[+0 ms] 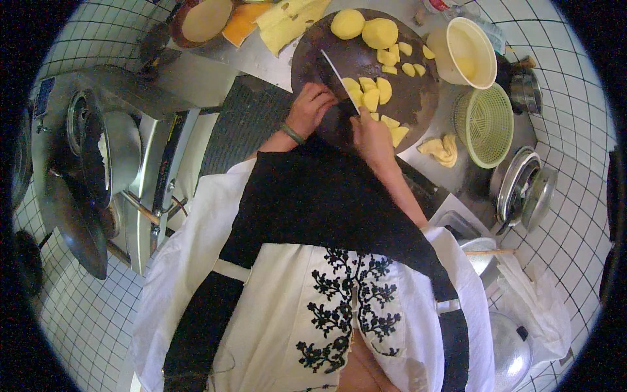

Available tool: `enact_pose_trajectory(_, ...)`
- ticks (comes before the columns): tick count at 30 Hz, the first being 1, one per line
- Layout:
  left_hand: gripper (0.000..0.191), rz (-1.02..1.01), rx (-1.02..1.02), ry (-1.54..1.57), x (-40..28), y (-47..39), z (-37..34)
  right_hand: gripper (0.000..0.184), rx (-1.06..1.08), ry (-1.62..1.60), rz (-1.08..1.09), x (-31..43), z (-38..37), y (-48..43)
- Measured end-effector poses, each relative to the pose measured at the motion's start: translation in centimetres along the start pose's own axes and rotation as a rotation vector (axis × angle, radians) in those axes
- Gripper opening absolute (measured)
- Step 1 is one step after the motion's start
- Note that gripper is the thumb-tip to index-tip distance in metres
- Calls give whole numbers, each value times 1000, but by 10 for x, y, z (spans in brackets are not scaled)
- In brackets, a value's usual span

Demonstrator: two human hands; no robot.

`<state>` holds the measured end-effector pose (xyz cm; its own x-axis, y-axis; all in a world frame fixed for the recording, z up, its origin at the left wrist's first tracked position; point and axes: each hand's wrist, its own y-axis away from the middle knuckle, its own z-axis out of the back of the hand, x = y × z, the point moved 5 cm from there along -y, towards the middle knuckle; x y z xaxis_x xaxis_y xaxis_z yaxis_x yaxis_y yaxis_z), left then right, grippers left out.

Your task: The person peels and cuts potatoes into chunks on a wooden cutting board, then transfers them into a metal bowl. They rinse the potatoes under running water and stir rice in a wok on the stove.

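My right hand (pixel 370 132) is closed round the handle of a kitchen knife (pixel 338 76), whose blade points up and to the left over a round dark chopping board (pixel 411 100). Left of the blade, at the board's near left edge, is my left hand (pixel 313 105), fingers bent; whether it holds anything cannot be told. Several cut potato pieces (pixel 371 99) lie just right of the blade, and smaller potato pieces (pixel 387 58) lie farther up. Two peeled whole potatoes (pixel 379 33) rest at the board's far edge.
Right of the board stand a white tub (pixel 441 54) with pale contents, a green plastic basket (pixel 470 147) and a crumpled yellowish cloth (pixel 443 151). Metal pans (pixel 504 171) stand farther right. At the upper left are a reddish-brown bowl (pixel 179 27) and a yellow cloth (pixel 284 24); a stove with a pot (pixel 125 152) is left.
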<state>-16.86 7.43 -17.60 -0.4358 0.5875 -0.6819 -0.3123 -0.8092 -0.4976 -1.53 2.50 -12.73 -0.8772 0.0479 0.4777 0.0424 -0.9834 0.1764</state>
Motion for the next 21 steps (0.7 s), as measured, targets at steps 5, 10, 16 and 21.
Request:
enact_pose_trajectory(5,15,-10,-4,39,0,2,2,24,20,-56,-73,2,21,12)
enact_pose_trajectory(10,15,33,21,37,1,5,0,19,23,-2,20,12,34,21)
enact_pose_trajectory(16,16,17,40,46,3,3,1,25,84,4,-57,4,5,10)
enact_pose_trajectory(21,18,13,57,9,4,2,-3,25,15,-90,-60,0,-2,5)
